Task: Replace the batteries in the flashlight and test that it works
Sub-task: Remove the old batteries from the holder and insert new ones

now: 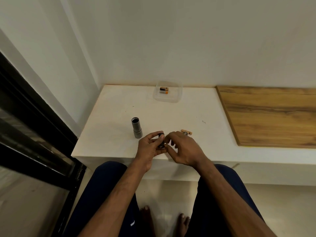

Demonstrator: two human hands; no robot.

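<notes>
A grey flashlight body [136, 127] stands upright on the white table [111, 117], its open end facing up. Just right of it, my left hand [149, 147] grips a small black battery holder [161, 140] near the table's front edge. My right hand [183, 148] touches the holder's right side with thumb and fingertips; whether it holds a battery is hidden. Behind my right hand, a copper-and-black battery [186, 132] lies on the table. A clear plastic container [168, 91] at the back holds two more batteries [164, 90].
A wooden board [270, 115] covers the surface to the right. A dark-framed window [30, 130] runs along the left. My legs and bare feet are below the table's front edge. White walls close the back and left.
</notes>
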